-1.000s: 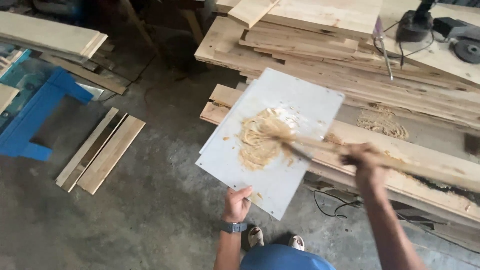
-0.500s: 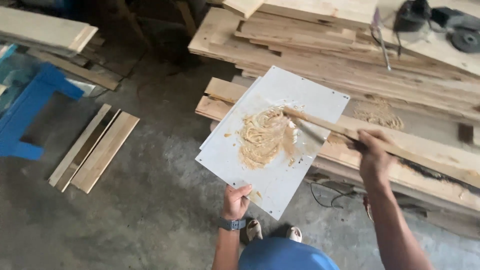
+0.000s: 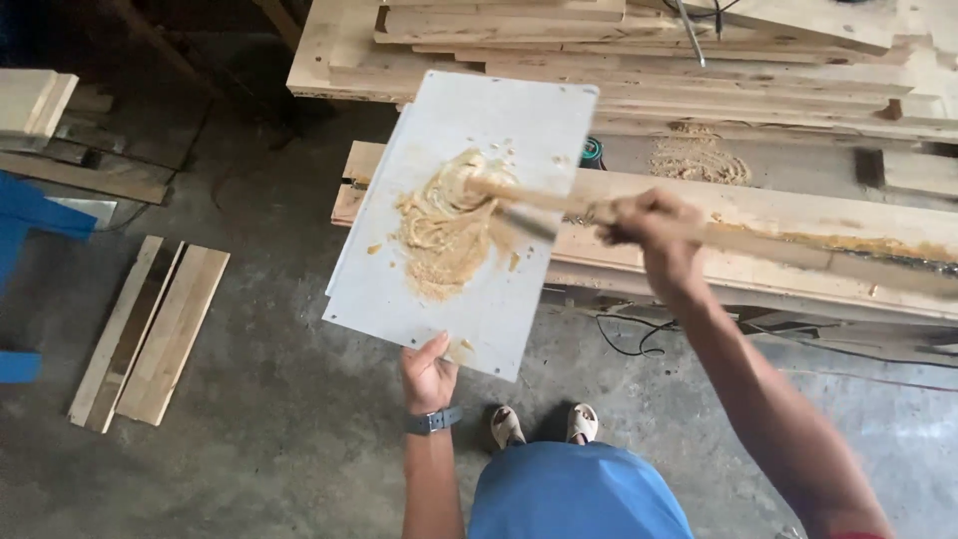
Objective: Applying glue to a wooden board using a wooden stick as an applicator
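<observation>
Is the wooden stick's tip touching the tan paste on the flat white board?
Touching. The head view shows the wooden stick with its tip buried in the tan paste on the white board.

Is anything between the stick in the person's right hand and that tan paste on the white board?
Nothing visible. The stick, held by the right hand, already reaches the paste on the white board, which the left hand holds up.

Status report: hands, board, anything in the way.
Left hand grips white board at near edge. Right hand holds wooden stick in tan paste. Nothing between them.
</observation>
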